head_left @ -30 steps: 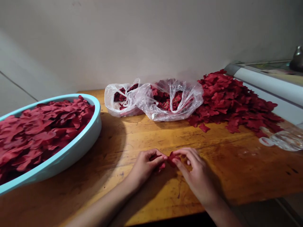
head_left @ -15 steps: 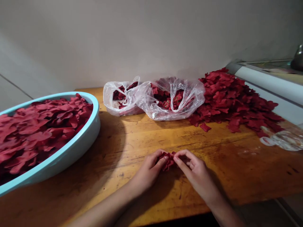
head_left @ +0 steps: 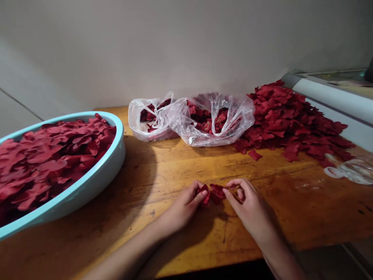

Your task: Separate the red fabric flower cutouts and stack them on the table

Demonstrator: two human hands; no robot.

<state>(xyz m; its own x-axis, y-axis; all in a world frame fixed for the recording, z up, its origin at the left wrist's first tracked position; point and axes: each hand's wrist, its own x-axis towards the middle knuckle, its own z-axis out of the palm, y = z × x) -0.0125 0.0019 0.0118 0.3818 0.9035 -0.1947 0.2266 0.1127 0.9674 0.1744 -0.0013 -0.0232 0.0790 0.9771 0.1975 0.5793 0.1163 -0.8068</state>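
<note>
My left hand (head_left: 188,200) is closed on a small bunch of red fabric petals (head_left: 205,194), pinched between thumb and fingers. Just to the right, my right hand (head_left: 243,196) holds another red fabric petal (head_left: 217,192) at its edge, between thumb and forefinger. Both hands are a little above the wooden table (head_left: 186,167), near its front edge. Beyond them, a large heap of similar red petals (head_left: 288,120) lies at the back right. A light blue basin (head_left: 118,155) full of red petal pieces stands at the left.
Two clear plastic bags, a smaller one (head_left: 138,130) and a larger one (head_left: 201,139), hold red pieces by the wall. A crumpled transparent plastic item (head_left: 354,171) lies at the right. Behind the heap is a white appliance-like edge (head_left: 332,99).
My right hand has moved slightly right, drawing one petal apart from the bunch in my left hand. The left hand keeps its hold. The view has shifted slightly.
</note>
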